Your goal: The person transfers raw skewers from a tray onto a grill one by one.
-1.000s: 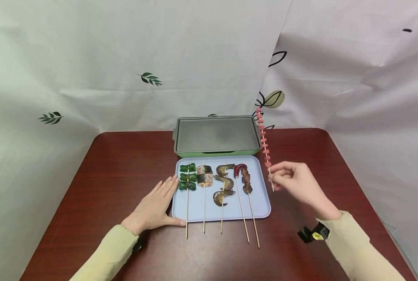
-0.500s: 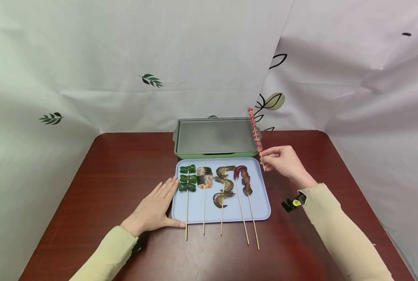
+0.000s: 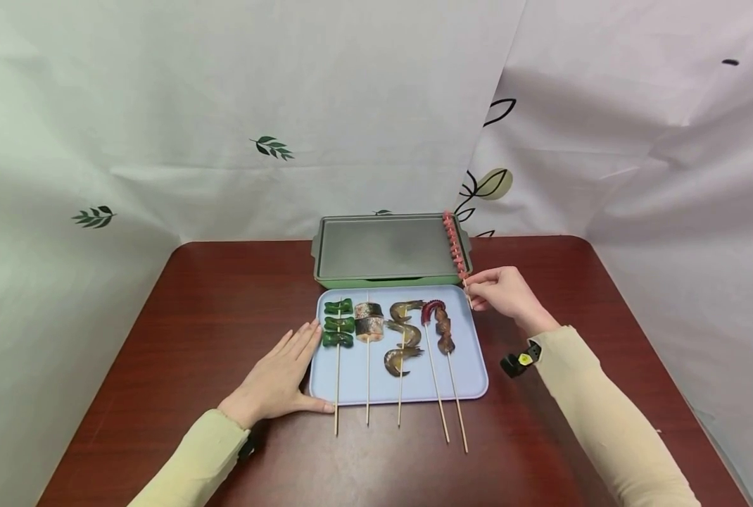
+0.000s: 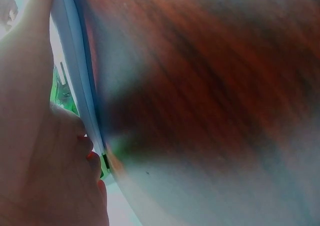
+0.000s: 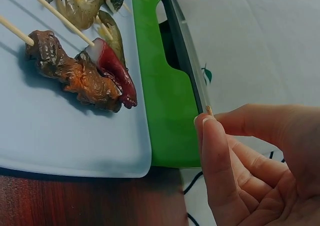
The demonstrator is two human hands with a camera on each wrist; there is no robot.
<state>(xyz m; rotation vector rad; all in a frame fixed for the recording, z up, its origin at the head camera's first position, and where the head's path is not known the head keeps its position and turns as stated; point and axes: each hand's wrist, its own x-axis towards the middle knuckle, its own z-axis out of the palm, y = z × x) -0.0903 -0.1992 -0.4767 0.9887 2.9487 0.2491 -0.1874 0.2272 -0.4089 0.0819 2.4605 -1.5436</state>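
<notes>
My right hand [image 3: 506, 292] pinches the bare lower stick of a skewer of pink slices [image 3: 454, 243] between thumb and fingers. Those slices lie along or just over the right side of a grey-topped green griddle [image 3: 383, 246]; contact cannot be made out. In the right wrist view only the stick's tip [image 5: 209, 109] shows at the fingertips. My left hand [image 3: 281, 377] rests straight-fingered along the left edge of a pale blue tray [image 3: 478, 384], its thumb at the near corner. Across the tray lie a green pepper skewer [image 3: 338, 324] and a fish skewer [image 3: 369, 322].
Also on the tray are a shrimp skewer [image 3: 404, 334], a dark red tentacle skewer [image 5: 115, 68] and a brown meat skewer [image 5: 75, 78]. Their sticks overhang its near edge. A reddish-brown table [image 3: 224, 296] carries everything, with a white cloth [image 3: 364, 105] behind.
My right hand has moved left and away from me, bringing the pink skewer from right of the griddle to its right side and lowering it. The left hand has stayed put.
</notes>
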